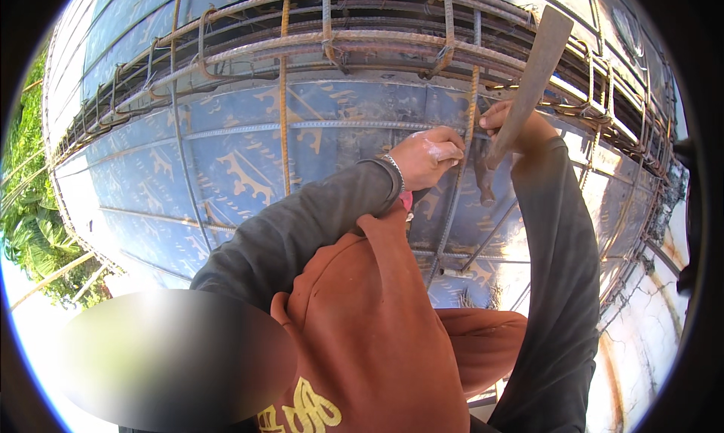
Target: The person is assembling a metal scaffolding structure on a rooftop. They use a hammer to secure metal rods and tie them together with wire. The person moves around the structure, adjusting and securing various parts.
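Observation:
My left hand [430,156], with a bracelet at the wrist and whitish dust on the fingers, is closed beside an upright rebar [467,142]. What its fingers pinch, if anything, is too small to make out. Just across that bar, my right hand [530,129] is closed too, with a hammer [537,71] in it. The hammer's flat wooden handle slants up to the right across the hand, and its dark head hangs below, near the panel. Thumb and fingertips of the right hand meet close to the bar; the handle hides part of that hand.
Behind the bars stands a blue patterned formwork panel [249,161]. A horizontal rebar [332,124] crosses it. Above runs a cage of rusty bars and stirrups [377,37]. A cracked whitish surface [645,342] lies at lower right; green plants [45,248] grow at far left.

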Demonstrator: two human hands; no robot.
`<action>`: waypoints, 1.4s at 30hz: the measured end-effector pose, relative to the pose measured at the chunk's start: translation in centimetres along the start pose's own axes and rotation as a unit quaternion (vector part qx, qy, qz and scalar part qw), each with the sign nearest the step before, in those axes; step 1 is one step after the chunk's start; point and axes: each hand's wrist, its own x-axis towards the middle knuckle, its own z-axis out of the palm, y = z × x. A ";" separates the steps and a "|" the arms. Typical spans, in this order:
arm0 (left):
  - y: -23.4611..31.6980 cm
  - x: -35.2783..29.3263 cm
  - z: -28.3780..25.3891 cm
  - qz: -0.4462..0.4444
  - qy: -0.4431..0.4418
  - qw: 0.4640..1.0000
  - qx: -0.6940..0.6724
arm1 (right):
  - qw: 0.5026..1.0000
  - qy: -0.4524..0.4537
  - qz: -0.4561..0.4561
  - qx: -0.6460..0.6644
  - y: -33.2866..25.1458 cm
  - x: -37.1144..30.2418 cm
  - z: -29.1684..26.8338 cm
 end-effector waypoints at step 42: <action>0.5 6.4 -0.7 -0.170 -0.054 0.984 0.017 | 0.848 0.453 -0.257 -0.100 -4.1 -3.6 5.2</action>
